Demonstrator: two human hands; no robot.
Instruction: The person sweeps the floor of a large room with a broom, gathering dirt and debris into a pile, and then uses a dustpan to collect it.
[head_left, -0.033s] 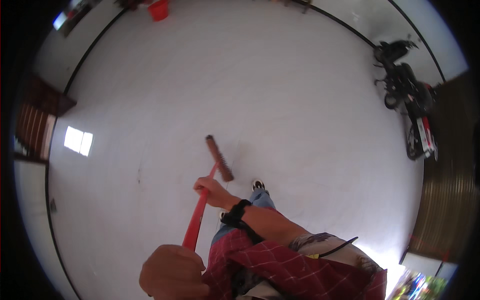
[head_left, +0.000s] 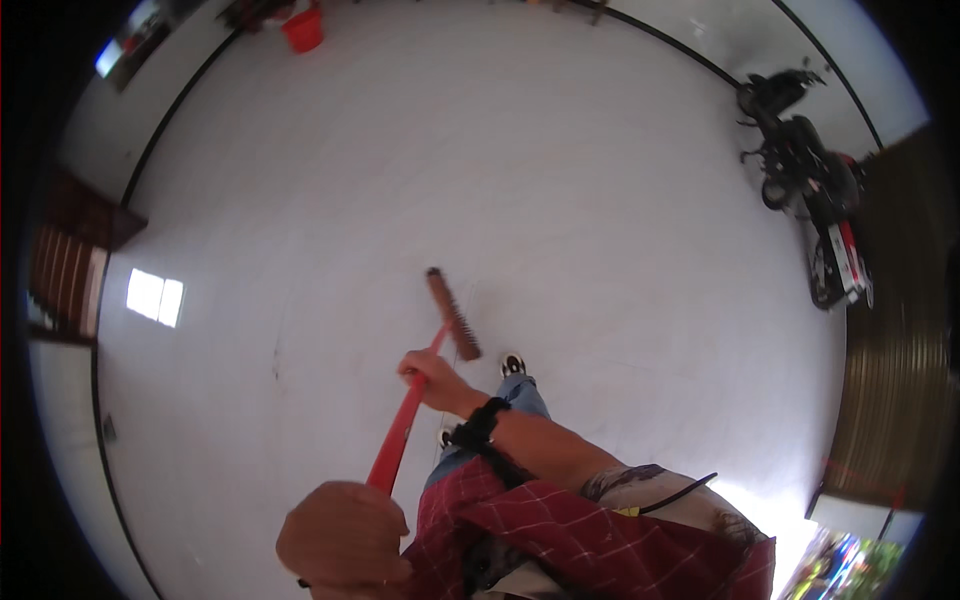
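Observation:
A push broom (head_left: pixel 453 315) with a red handle and a long brown bristled head is on the pale floor, ahead of my feet. My right hand (head_left: pixel 437 382) is wrapped round the lower part of the handle, close above the head. At the upper end of the handle, near the bottom of the view, my left hand (head_left: pixel 340 535) is closed on it. The handle's end is hidden under that hand. A black band circles my right wrist.
Motor scooters (head_left: pixel 805 165) stand along the right wall, beside a ribbed brown shutter (head_left: pixel 895 330). A red bucket (head_left: pixel 303 31) stands at the far left. A wooden staircase (head_left: pixel 68 260) opens on the left. My shoe (head_left: pixel 513 364) shows right of the broom head.
The broom head and my right hand have shifted slightly to the right in view. The surroundings have turned a little as well. Both hands keep their hold on the handle.

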